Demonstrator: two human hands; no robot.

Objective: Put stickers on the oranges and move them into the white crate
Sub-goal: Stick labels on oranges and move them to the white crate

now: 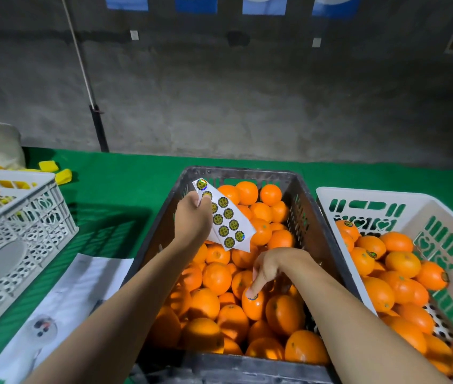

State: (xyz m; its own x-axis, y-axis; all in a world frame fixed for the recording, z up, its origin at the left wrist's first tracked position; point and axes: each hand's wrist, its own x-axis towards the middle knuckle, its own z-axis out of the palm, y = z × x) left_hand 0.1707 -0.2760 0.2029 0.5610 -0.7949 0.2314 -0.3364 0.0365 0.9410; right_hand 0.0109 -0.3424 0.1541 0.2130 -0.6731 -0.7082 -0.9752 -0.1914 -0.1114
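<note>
A dark crate in the middle is full of oranges. My left hand holds a white sticker sheet with several round yellow-and-black stickers above the crate's far half. My right hand reaches down into the crate, its index finger pressing a sticker onto one orange. The white crate stands at the right and holds several oranges, some with stickers showing.
A green cloth covers the table. A white lattice crate with yellow pieces stands at the left. White paper sheets lie in front of it. A grey concrete wall rises behind the table.
</note>
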